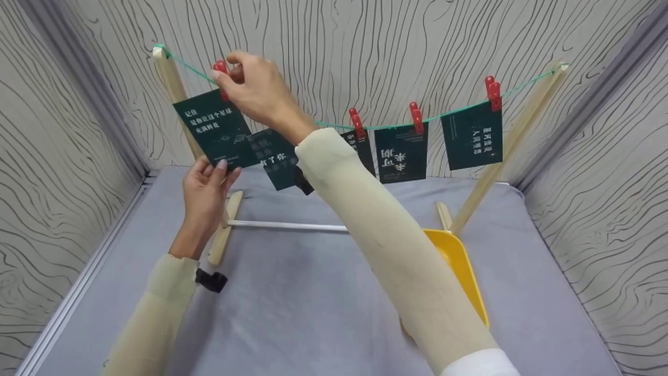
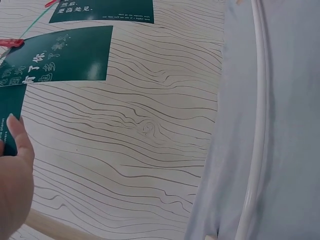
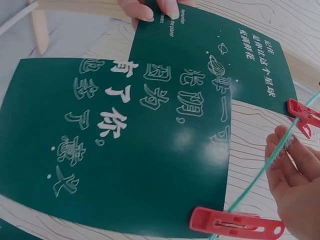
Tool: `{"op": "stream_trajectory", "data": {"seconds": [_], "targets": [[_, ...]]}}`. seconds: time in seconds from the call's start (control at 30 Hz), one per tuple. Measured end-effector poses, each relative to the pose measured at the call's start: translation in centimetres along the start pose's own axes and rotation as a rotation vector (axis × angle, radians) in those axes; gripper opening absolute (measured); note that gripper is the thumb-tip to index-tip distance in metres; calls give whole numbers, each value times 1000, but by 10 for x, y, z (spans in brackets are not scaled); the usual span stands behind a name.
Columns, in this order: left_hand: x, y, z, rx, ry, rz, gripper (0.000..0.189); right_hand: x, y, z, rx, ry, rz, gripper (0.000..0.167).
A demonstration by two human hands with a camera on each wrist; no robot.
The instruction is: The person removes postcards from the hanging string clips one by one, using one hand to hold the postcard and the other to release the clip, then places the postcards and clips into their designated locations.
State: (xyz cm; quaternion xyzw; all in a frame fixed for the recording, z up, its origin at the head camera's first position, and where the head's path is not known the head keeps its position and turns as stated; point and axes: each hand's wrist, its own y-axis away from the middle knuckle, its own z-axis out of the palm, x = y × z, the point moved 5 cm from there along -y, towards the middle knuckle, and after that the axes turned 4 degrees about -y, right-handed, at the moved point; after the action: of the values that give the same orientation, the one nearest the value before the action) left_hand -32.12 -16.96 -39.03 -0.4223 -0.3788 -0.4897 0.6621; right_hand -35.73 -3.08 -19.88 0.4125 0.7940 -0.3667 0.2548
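A dark green card [image 1: 209, 122] with white writing hangs tilted from a green line [image 1: 188, 68] near the left post. My left hand [image 1: 206, 183] pinches its lower edge, thumb in front and fingers behind. At the card's top corner is a red clothespin [image 3: 304, 112]. My right hand [image 1: 261, 89] is at that clothespin, the thumb across its front and the index finger bent beside it. In the right wrist view the other fingers [image 3: 285, 170] are loosely bent below the line. A second green card [image 3: 120, 145] hangs close by from another red clothespin [image 3: 230, 223].
More green cards [image 1: 402, 151] hang from red clothespins toward the right wooden post [image 1: 511, 141]. Between the stand's feet runs a white bar [image 1: 292, 225]. A yellow tray [image 1: 462, 261] lies partly under my right forearm. Patterned walls [image 1: 365, 31] close in the back and sides.
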Motion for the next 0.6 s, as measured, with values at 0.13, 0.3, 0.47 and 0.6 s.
{"op": "stream_trajectory", "data": {"seconds": [0.13, 0.3, 0.47, 0.6], "targets": [[-2, 1, 1, 8, 4, -11, 28, 2, 2, 2, -14, -20, -2, 49], [-7, 3, 3, 8, 19, -25, 27, 3, 5, 5, -28, -45, -12, 42], [-8, 4, 1, 21, 24, -9, 26, 0, 6, 7, -28, -61, -26, 38], [-7, 4, -2, 23, -6, -3, 26, -2, 5, 9, -31, -66, -44, 35]]}}
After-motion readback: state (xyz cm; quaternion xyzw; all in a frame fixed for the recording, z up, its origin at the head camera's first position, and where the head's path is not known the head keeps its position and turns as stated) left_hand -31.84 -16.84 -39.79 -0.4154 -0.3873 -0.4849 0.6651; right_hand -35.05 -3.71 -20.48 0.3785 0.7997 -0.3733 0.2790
